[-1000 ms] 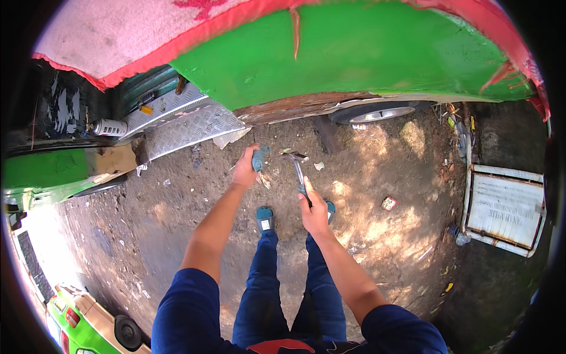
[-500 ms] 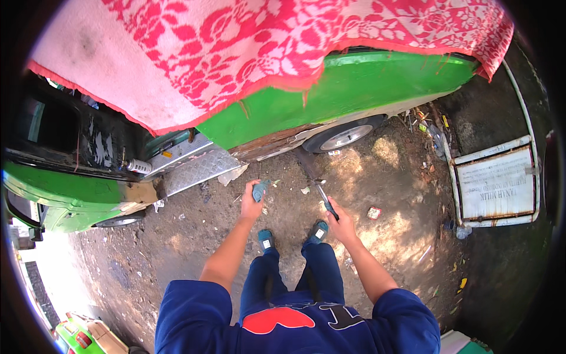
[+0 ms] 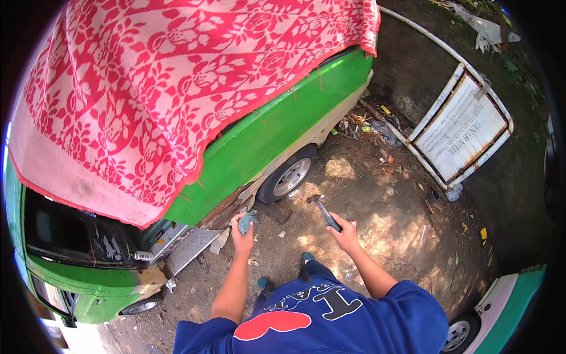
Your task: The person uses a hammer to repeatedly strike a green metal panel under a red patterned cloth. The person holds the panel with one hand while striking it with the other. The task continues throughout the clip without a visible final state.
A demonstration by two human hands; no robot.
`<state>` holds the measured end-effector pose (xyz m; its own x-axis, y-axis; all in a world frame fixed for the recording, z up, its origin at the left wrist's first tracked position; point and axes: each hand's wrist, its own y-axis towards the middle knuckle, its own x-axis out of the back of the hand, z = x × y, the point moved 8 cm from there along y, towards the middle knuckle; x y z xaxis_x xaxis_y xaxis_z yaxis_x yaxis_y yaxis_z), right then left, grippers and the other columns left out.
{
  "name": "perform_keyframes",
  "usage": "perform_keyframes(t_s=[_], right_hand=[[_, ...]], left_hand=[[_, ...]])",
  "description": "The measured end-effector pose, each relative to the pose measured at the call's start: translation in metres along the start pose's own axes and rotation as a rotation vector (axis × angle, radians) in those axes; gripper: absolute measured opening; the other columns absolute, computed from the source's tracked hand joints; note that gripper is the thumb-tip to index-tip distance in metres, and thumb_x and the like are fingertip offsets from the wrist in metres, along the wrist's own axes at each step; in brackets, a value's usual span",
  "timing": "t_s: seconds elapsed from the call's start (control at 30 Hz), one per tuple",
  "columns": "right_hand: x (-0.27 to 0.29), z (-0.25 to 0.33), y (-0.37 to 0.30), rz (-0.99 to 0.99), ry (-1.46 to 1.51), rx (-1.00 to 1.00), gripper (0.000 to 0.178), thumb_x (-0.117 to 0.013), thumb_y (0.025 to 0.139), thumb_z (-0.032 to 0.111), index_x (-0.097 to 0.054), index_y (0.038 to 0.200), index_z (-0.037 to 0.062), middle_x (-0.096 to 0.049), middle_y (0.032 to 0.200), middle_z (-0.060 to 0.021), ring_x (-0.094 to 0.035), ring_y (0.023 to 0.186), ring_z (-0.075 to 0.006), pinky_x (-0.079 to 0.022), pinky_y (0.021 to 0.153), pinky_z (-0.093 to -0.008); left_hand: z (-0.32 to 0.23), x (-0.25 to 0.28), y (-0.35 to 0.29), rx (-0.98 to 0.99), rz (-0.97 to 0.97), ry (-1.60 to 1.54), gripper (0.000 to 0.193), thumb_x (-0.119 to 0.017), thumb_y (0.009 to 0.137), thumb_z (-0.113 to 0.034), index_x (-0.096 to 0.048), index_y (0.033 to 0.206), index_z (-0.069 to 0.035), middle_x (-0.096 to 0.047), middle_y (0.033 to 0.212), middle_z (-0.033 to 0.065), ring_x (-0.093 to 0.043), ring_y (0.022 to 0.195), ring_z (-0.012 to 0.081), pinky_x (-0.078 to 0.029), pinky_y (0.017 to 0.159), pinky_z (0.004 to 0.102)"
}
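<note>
A rectangular sign board (image 3: 461,129) lies flat on the dirt at the upper right, beyond the green vehicle's wheel (image 3: 289,175). Its panel is white with dark lettering, set in a rusty white metal tube frame. The frame's long pole runs on toward the upper edge of the view.

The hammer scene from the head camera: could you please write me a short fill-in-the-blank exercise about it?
1. The right hand grips a ____ by its handle.
2. The left hand holds a crumpled grey-blue ____.
3. The green vehicle is draped with a patterned cloth coloured white and ____.
4. A rusty framed sign board lies on the ground on the person's ____ side.

Missing words: hammer; rag; red; right
</note>
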<state>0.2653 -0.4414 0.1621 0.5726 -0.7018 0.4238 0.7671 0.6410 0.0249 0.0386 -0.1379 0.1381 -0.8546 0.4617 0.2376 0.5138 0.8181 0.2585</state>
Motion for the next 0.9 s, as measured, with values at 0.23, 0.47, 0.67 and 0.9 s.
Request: perform_keyframes(t_s=[0.23,0.47,0.67,0.9], right_hand=[[0.065,-0.014,-0.012,-0.051,0.021,-0.228,0.05,-0.076,0.076,0.02,-0.064,0.122,0.0029,-0.071,0.103,-0.0121,-0.067,0.093,-0.0197,-0.051,0.086,-0.0318],[0.082,-0.032,-0.028,-0.067,0.055,-0.247,0.046,-0.072,0.075,0.018,-0.062,0.117,0.0019,-0.069,0.096,-0.0114,-0.066,0.085,-0.0204,-0.051,0.078,-0.0336],[0.094,-0.045,-0.037,-0.141,0.056,-0.262,0.043,-0.071,0.075,0.017,-0.062,0.115,0.0028,-0.066,0.089,-0.0083,-0.063,0.079,-0.0173,-0.05,0.074,-0.0321],[0.091,-0.011,-0.002,-0.16,0.107,-0.335,0.037,-0.072,0.079,0.013,-0.062,0.113,0.0023,-0.066,0.089,-0.0036,-0.061,0.08,-0.0107,-0.05,0.073,-0.0275]], left_hand=[[-0.062,-0.058,0.017,0.018,0.062,-0.12,0.042,-0.066,0.084,0.006,-0.05,0.122,-0.005,-0.06,0.121,0.0115,-0.058,0.113,0.0211,-0.043,0.102,0.0345],[-0.075,-0.086,0.029,0.015,0.18,-0.097,0.04,-0.066,0.084,0.005,-0.056,0.121,-0.003,-0.061,0.118,0.0085,-0.059,0.111,0.0193,-0.043,0.101,0.0333],[-0.082,-0.114,0.042,-0.016,0.256,-0.158,0.035,-0.067,0.084,0.002,-0.056,0.117,-0.004,-0.063,0.119,0.0093,-0.059,0.113,0.0202,-0.044,0.101,0.0338],[-0.06,-0.128,0.064,-0.009,0.264,-0.206,0.035,-0.068,0.082,0.005,-0.057,0.114,-0.005,-0.064,0.123,0.0127,-0.059,0.119,0.0237,-0.043,0.103,0.0348]])
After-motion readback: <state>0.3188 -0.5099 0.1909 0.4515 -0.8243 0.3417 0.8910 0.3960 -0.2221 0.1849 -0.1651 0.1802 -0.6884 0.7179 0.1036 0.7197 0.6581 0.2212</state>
